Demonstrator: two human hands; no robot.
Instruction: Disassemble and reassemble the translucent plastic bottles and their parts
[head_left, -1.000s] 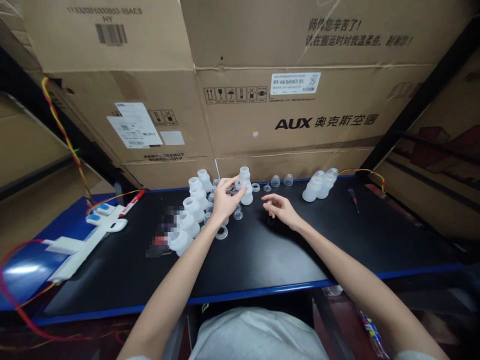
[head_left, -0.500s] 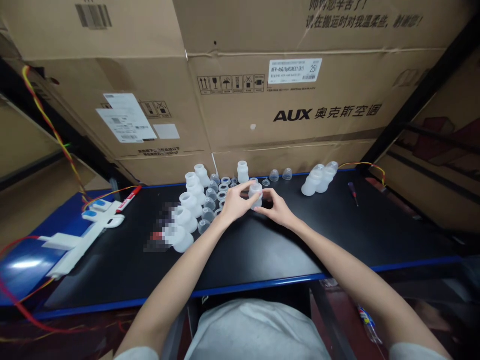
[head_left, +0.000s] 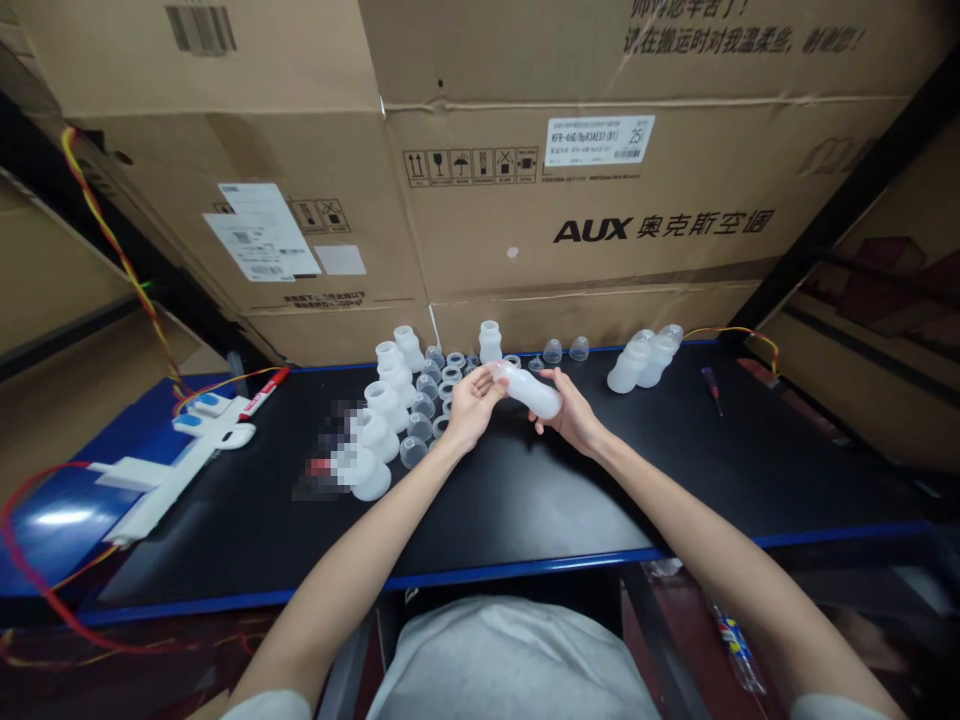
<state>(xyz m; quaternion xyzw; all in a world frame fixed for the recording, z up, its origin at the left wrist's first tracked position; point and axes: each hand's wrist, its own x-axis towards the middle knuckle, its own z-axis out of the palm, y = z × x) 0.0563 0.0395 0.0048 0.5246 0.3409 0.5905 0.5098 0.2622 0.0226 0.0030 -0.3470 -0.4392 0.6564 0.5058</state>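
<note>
A frosted white baby bottle point(head_left: 534, 393) lies tilted between my two hands above the black table, its neck end to the left and its base to the right. The fingers of my left hand point(head_left: 472, 410) pinch the neck end and partly hide it. My right hand point(head_left: 576, 415) curls around the base from the right side. Just behind stands an open white bottle point(head_left: 490, 342), beside a ring collar point(head_left: 512, 362). Left of my hands are clear dome caps point(head_left: 413, 452) and more white rings point(head_left: 451, 374) in rows.
Several open bottles point(head_left: 383, 405) stand in a row on the left. Capped bottles point(head_left: 646, 362) group at the right, near a screwdriver point(head_left: 712, 388). A power strip point(head_left: 176, 480) and a red marker point(head_left: 264, 394) lie far left. A cardboard wall point(head_left: 480, 220) closes the back.
The bottle has gone from upright to tilted, its base swung out to the right. My right hand has turned to cup the base, and my left hand stays at the neck end.
</note>
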